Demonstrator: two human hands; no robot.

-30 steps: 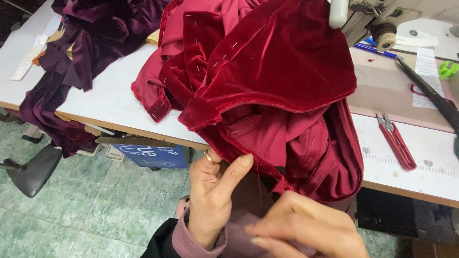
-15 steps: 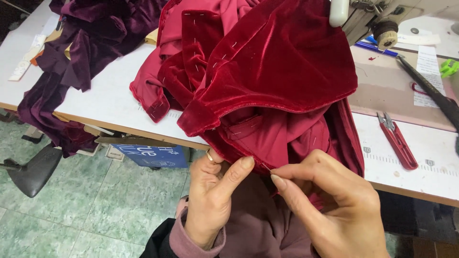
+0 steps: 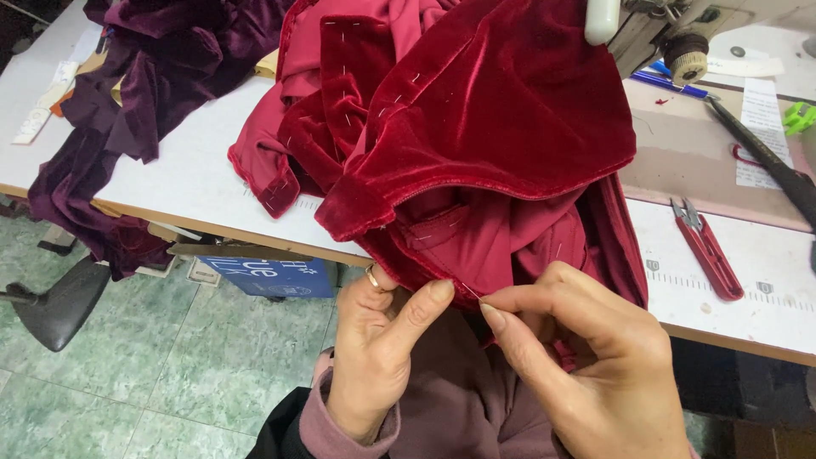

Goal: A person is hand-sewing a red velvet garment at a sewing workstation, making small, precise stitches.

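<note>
One red velvet garment [image 3: 501,127] lies heaped on the white worktable [image 3: 170,183], its bulk piled toward the far side and its lower edge spilling over the near table edge toward the person, so its long run goes roughly from the far left of the table down to the hands. White basting stitches dot its folds. The left hand [image 3: 374,357] has its thumb pressed flat on the hanging hem with the other fingers curled behind the cloth, pinching the edge; a ring shows on one finger. The right hand [image 3: 586,357] meets it just beside, thumb and forefinger closed to a fine pinch at the same hem; whether a needle or thread sits between them is too small to tell. One purple velvet piece [image 3: 144,76] lies at the far left, draping off the table. One pair of red thread snips [image 3: 704,246] rests to the right, pointing away from the person, and one pair of black shears [image 3: 765,157] lies beyond it.
</note>
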